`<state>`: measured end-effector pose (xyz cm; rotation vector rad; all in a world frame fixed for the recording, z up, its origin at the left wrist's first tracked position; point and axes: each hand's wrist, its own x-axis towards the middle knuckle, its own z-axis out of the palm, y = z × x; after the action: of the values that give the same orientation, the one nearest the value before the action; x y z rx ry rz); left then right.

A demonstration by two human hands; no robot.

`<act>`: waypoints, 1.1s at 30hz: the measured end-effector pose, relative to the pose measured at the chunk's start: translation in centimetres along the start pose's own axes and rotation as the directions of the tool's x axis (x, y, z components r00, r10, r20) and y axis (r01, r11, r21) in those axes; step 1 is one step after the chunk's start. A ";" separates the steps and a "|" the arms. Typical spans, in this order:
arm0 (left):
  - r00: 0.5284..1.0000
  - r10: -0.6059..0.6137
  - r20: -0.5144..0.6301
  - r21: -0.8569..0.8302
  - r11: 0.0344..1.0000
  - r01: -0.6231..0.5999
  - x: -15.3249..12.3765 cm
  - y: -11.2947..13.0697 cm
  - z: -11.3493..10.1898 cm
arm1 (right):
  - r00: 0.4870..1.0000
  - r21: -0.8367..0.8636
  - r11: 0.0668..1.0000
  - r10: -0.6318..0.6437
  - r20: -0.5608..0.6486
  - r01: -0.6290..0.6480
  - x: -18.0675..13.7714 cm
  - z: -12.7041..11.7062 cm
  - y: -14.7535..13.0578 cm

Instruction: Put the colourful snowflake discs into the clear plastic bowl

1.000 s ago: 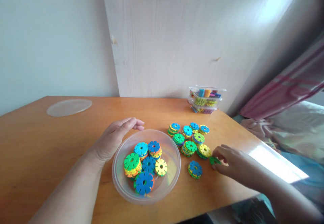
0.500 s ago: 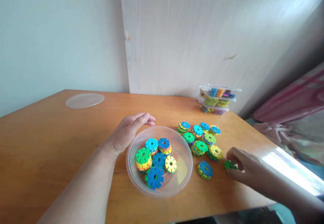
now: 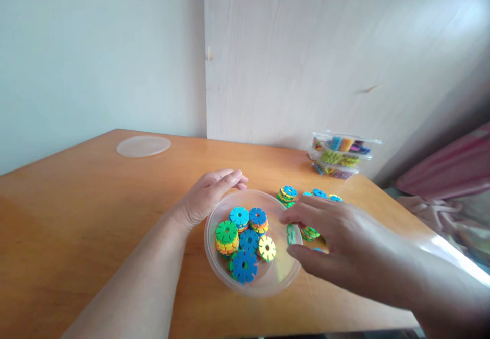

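A clear round plastic bowl (image 3: 281,283) stands on the table with several stacks of slotted plastic discs inside: a green-topped stack (image 3: 227,231), blue discs (image 3: 245,266) and a yellow disc (image 3: 267,248). My left hand (image 3: 214,191) rests against the bowl's far left rim, fingers stretched out and partly hidden beneath the thumb. Over the bowl's right rim, my right hand (image 3: 325,232) pinches a green slotted disc (image 3: 291,234) between thumb and fingers; whether more discs are behind it, I cannot tell. That hand is slightly blurred and hides much of the stacks outside the bowl.
More disc stacks (image 3: 289,192) stand on the table right of the bowl, partly behind my right hand. A clear round lid (image 3: 143,146) lies at the back left. Stacked clear boxes of coloured pieces (image 3: 342,155) stand at the back right, near pink cloth (image 3: 451,168).
My right hand has moved left from the table's right side to the bowl's rim, carrying the green disc. My left hand stays at the bowl. The whole view has shifted slightly.
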<state>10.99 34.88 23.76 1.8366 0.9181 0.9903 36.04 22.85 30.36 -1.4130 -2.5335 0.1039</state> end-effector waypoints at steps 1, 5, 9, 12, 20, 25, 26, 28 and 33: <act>1.000 0.002 0.002 0.002 1.000 -0.002 0.0 0.0 0.0 | 0.999 -0.030 0.999 -0.015 0.042 0.017 0.8 0.2 -0.3; 1.000 0.011 -0.010 -0.016 1.000 -0.011 0.0 0.0 0.0 | 0.977 -0.181 0.981 -0.032 0.213 0.072 2.9 0.8 -0.8; 1.000 0.006 -0.013 -0.055 0.998 -0.006 0.0 -0.1 0.1 | 0.943 -0.279 0.943 -0.088 0.320 0.182 3.9 0.6 -1.1; 1.000 -0.013 -0.005 -0.077 0.997 0.012 0.0 0.0 0.2 | 0.903 -0.324 0.901 -0.144 0.404 0.288 4.5 0.5 -1.5; 1.000 -0.012 0.005 -0.084 0.996 0.012 0.1 0.1 0.2 | 0.813 -0.340 0.816 -0.247 0.527 0.468 5.0 2.1 -1.4; 1.000 0.008 0.002 -0.056 0.998 -0.008 0.1 -0.1 0.2 | 0.813 -0.339 0.834 -0.202 0.547 0.436 5.3 2.1 -1.4; 1.000 0.008 0.003 -0.055 0.998 -0.008 0.1 -0.1 0.2 | 0.818 -0.329 0.845 -0.199 0.540 0.422 5.3 1.9 -1.5; 1.000 0.004 0.005 -0.056 0.998 -0.003 0.1 -0.1 0.2 | 0.829 -0.292 0.865 -0.217 0.515 0.408 5.4 1.6 -1.7; 1.000 -0.022 0.003 -0.072 0.997 0.022 0.0 0.1 0.2 | 0.787 -0.204 0.872 -0.274 0.552 0.446 5.8 1.8 -1.7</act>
<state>11.17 34.83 23.77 1.7637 0.8877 0.9950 31.27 26.90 29.94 -1.0496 -3.3616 -0.0183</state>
